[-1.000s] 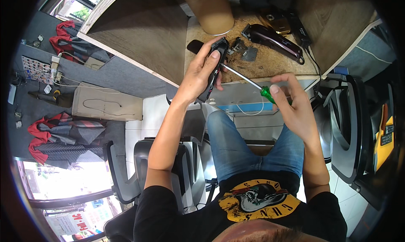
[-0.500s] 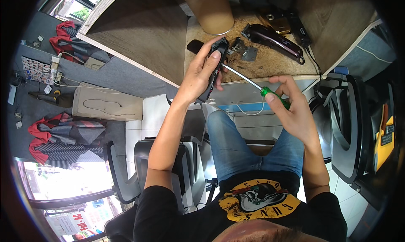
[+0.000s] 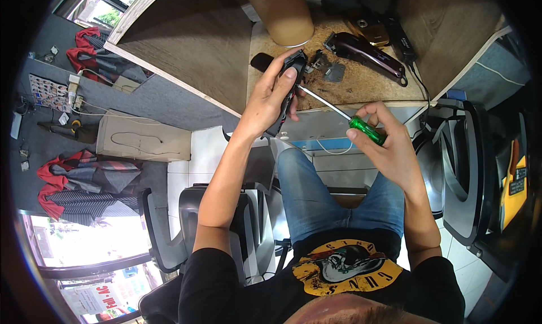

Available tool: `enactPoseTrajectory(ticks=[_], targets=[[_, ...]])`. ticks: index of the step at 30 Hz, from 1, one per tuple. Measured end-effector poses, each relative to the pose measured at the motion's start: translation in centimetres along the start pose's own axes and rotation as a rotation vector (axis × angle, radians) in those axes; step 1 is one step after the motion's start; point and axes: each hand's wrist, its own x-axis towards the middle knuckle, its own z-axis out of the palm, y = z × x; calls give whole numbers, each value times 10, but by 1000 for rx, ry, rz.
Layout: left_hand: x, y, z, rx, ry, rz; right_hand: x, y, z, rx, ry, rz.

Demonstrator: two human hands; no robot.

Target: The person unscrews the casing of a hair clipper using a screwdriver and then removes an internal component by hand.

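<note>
The left hand (image 3: 265, 101) grips a black clipper (image 3: 291, 93) over the desk's (image 3: 353, 90) near edge; the right hand (image 3: 390, 146) pinches a green-handled screwdriver (image 3: 341, 113) against its right side. A slanted push could skid the tip toward the left hand.

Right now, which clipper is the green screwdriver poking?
The black clipper in the left hand: the screwdriver meets its side. The shiny dark purple clipper lies on the shelf, untouched.

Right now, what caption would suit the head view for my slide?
Left hand holds a black device; right hand points a green-handled screwdriver at its side.
</note>
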Motion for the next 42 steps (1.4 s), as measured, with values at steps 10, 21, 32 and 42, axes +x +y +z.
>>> enactPoseTrajectory(ticks=[10,21,32,42], targets=[[1,-1,1,-1,-11,0,-3,17,0,-47,-74,-33],[7,16,13,223,10,-59,-12,42,0,124,-119,247],[15,27,29,350,-40,-116,-23,40,3,193,-82,186],[19,23,29,294,-42,-110,-26,65,10,146,21,24]])
